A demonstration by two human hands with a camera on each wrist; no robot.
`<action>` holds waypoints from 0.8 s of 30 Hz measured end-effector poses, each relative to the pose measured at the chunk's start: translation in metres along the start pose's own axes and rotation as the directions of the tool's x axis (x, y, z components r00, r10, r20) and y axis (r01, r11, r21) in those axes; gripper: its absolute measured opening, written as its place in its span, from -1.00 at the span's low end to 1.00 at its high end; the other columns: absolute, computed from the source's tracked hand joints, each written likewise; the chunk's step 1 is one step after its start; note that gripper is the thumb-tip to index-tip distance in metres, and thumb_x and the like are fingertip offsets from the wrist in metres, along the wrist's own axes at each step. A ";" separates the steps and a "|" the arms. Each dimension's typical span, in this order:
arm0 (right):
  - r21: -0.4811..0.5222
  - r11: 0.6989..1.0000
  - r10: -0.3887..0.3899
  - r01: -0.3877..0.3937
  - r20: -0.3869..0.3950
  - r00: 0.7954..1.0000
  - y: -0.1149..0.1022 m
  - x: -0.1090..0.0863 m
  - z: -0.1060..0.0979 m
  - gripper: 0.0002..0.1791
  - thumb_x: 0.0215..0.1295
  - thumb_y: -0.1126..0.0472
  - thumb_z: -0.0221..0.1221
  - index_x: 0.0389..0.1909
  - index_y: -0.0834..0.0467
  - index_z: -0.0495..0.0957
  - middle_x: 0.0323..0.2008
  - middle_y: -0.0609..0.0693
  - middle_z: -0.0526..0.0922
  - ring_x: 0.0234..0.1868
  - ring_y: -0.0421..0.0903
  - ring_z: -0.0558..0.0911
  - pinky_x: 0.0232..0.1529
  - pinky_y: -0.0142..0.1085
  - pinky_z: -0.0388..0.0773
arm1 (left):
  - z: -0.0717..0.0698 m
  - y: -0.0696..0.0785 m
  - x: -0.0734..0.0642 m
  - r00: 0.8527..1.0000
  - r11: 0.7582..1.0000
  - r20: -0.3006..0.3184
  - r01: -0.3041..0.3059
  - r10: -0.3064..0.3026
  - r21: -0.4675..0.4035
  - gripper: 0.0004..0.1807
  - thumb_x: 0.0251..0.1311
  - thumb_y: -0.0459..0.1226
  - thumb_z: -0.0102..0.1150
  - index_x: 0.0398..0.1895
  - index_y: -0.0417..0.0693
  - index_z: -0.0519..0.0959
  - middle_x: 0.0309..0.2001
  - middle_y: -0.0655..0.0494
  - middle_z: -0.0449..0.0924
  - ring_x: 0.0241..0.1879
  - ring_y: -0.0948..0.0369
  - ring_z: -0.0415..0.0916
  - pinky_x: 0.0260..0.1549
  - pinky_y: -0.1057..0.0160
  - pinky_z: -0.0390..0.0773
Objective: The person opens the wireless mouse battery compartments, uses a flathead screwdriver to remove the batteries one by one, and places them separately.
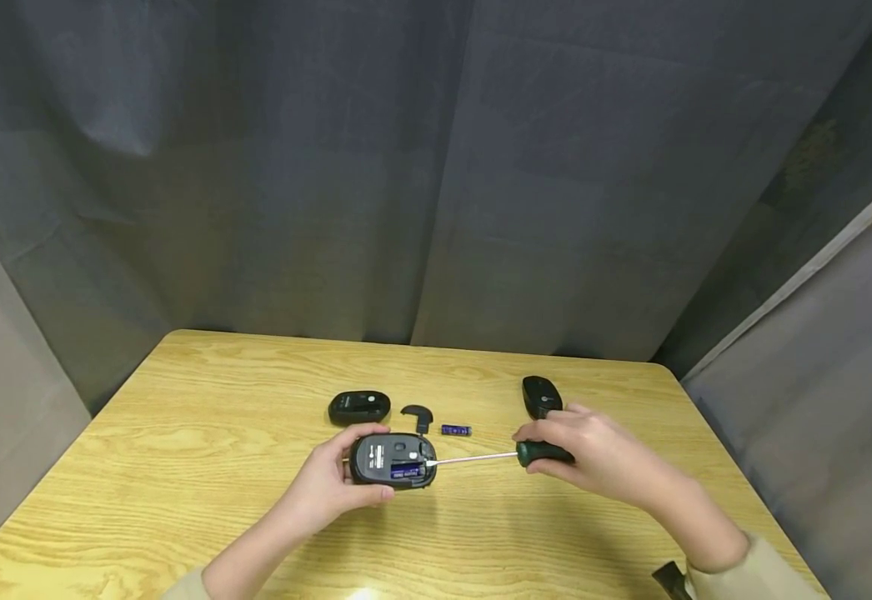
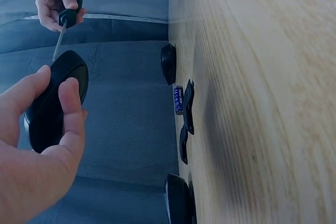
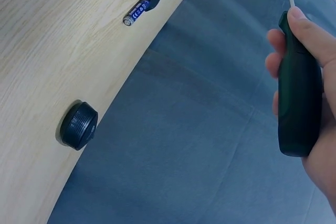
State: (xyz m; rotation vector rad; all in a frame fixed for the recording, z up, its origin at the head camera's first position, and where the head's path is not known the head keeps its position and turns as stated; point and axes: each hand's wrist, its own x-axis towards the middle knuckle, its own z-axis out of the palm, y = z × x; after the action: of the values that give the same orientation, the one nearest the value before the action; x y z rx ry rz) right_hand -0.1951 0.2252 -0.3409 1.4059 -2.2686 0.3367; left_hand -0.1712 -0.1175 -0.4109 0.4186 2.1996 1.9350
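My left hand [image 1: 328,481] grips a black computer mouse [image 1: 372,460] by its sides, underside toward me and raised over the table. Its battery bay lies uncovered, with a blue battery [image 1: 408,471] inside. In my right hand [image 1: 593,450] is a screwdriver with a dark green handle [image 3: 300,93]. The screwdriver's metal shaft [image 1: 477,457] points left, its tip right at the end of the bay beside the battery. From the left wrist view, the mouse [image 2: 55,98] sits between thumb and fingers, and the right hand [image 2: 59,1] shows beyond it.
On the wooden table [image 1: 203,467], a second black mouse [image 1: 359,407] lies behind the left hand. A black battery cover [image 1: 419,416] and a loose blue battery [image 1: 456,430] lie behind the held mouse. Another black mouse [image 1: 540,395] stands behind the right hand. Dark curtains hang behind.
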 end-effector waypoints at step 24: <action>-0.106 0.985 -0.134 0.135 0.015 0.991 -0.003 0.011 -0.004 -0.69 0.05 0.00 0.33 -0.19 0.02 0.64 -0.39 -0.26 0.62 -0.44 -0.34 0.48 -0.38 -0.45 0.38 | 0.000 0.003 -0.001 1.000 1.000 0.004 -0.006 0.006 -0.005 -0.19 -0.25 -0.43 0.50 0.20 0.06 0.41 0.19 -0.23 0.35 -0.13 0.01 0.61 -0.24 0.24 0.68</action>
State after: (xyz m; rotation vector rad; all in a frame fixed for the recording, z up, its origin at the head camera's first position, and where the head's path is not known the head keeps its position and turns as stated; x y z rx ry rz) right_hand -0.1954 0.2170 -0.3319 1.4976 -2.1499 0.1645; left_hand -0.1698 -0.1177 -0.4084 0.4282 2.1925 1.9404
